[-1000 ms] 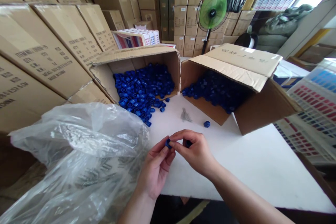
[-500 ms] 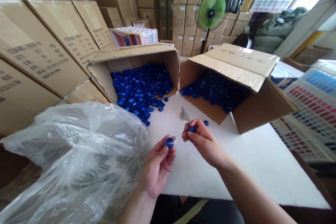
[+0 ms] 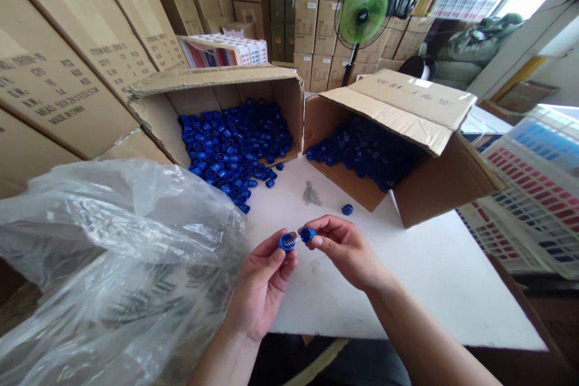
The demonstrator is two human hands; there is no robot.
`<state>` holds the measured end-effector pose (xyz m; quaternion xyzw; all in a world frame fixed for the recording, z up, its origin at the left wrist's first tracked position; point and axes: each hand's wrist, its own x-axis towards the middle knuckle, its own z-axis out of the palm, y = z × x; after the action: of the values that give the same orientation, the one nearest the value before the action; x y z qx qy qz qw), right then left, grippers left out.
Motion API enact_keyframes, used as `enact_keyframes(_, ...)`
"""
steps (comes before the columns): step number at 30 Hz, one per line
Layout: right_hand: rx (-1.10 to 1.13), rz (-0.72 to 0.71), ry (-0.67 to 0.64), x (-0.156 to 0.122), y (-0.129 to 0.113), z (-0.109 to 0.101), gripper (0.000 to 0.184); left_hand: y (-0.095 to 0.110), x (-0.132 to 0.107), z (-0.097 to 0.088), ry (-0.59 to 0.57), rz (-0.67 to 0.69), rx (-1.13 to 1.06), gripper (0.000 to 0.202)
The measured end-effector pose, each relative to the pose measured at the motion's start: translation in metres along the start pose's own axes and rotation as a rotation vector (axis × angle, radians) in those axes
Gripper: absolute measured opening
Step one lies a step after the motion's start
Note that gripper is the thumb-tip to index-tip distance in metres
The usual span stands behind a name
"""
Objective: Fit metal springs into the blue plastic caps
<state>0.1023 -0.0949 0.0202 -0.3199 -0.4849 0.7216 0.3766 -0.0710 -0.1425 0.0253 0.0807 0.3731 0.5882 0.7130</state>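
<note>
Near the front of the white table [image 3: 407, 295], right beside a clear plastic bag [image 3: 113, 241], the left hand [image 3: 261, 289] pinches a blue plastic cap [image 3: 287, 242], the right hand [image 3: 346, 251] grips a second cap [image 3: 308, 235], and a small metal spring [image 3: 295, 241] runs between them!

From where I sat, the white table [image 3: 407, 289] carried two tipped-over cardboard boxes [image 3: 434, 193], blue plastic caps [image 3: 235, 190] spilling from the left box, a small heap of metal springs [image 3: 312, 194], and one loose cap [image 3: 347, 209] just beside the right box.
</note>
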Motion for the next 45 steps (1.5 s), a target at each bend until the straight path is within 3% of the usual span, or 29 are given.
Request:
enact_keyframes(20, -0.021, 0.006, -0.055, -0.001, -0.001, -0.001, 0.042, -0.005, -0.001, 0.006, 0.034, 0.102, 0.194, 0.036)
enact_keyframes(28, -0.1, -0.029, -0.076, -0.005, -0.006, 0.002, 0.037, -0.004, -0.004, 0.003, -0.014, 0.179, 0.468, 0.032)
enact_keyframes(35, -0.459, -0.098, -0.036, -0.013, -0.013, 0.0, 0.032, -0.002, -0.005, 0.0, -0.028, 0.116, 0.55, 0.036)
enact_keyframes(39, -0.609, -0.118, -0.085, -0.016, -0.021, 0.002, 0.031, -0.001, -0.005, -0.005, -0.03, 0.079, 0.576, 0.039)
enact_keyframes(45, -0.8, -0.235, -0.137, -0.02, -0.015, 0.006, 0.029, -0.002, -0.009, -0.003, 0.025, 0.038, 0.563, 0.078)
